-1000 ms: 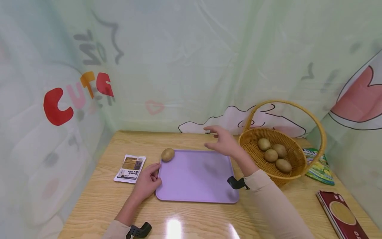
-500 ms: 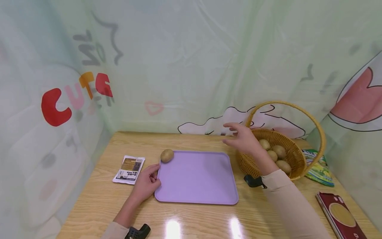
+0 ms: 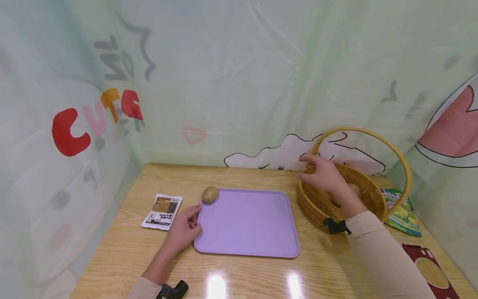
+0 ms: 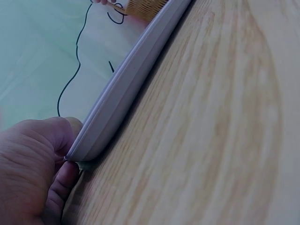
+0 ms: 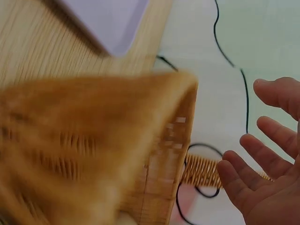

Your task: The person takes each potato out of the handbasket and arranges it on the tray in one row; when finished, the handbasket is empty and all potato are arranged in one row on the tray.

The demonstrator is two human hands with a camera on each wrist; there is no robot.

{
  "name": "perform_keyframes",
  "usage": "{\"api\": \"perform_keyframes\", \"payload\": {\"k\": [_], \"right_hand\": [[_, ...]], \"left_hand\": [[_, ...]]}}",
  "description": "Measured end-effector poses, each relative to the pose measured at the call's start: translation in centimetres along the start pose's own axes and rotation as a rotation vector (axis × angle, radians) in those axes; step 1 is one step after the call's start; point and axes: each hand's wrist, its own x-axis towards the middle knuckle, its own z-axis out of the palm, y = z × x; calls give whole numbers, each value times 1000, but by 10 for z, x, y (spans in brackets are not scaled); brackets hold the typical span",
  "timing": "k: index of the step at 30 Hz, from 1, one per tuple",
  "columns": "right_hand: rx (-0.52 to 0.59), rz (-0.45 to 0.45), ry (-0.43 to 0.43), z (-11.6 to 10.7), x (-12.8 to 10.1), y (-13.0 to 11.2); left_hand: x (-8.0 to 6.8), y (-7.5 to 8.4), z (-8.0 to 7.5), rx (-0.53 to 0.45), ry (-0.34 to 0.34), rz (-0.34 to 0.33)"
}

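Observation:
My left hand point(image 3: 183, 230) pinches the left edge of a lilac tray point(image 3: 246, 224); in the left wrist view the thumb and fingers close on the corner of its rim. One potato point(image 3: 210, 194) sits at the tray's far left corner. Over the left side of a wicker basket point(image 3: 311, 207), my right hand point(image 3: 324, 176) hovers with fingers spread and nothing in them. The right wrist view has that hand point(image 5: 269, 173) beside the basket's handle point(image 5: 202, 171). Potatoes point(image 3: 354, 190) lie inside the basket, mostly hidden by the right hand and forearm.
A white and brown packet point(image 3: 162, 211) lies left of the tray. To the right of the basket is a green and yellow packet point(image 3: 401, 214), and nearer stands a dark red box point(image 3: 429, 270). A printed curtain point(image 3: 239, 83) hangs behind the table.
My right hand has moved rightward from above the tray to above the basket, staying unfilled. The left hand keeps its place on the tray edge.

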Motion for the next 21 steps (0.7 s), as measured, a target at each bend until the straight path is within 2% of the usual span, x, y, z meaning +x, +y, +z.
{"api": "perform_keyframes", "payload": {"k": [6, 14, 21], "right_hand": [[-28, 27, -7, -11, 3, 18], [-51, 68, -58, -21, 9, 42], [-10, 106, -76, -27, 9, 55]], "left_hand": [[1, 1, -1, 9, 6, 18], [0, 2, -1, 4, -4, -12], [1, 1, -1, -4, 0, 3]]}}
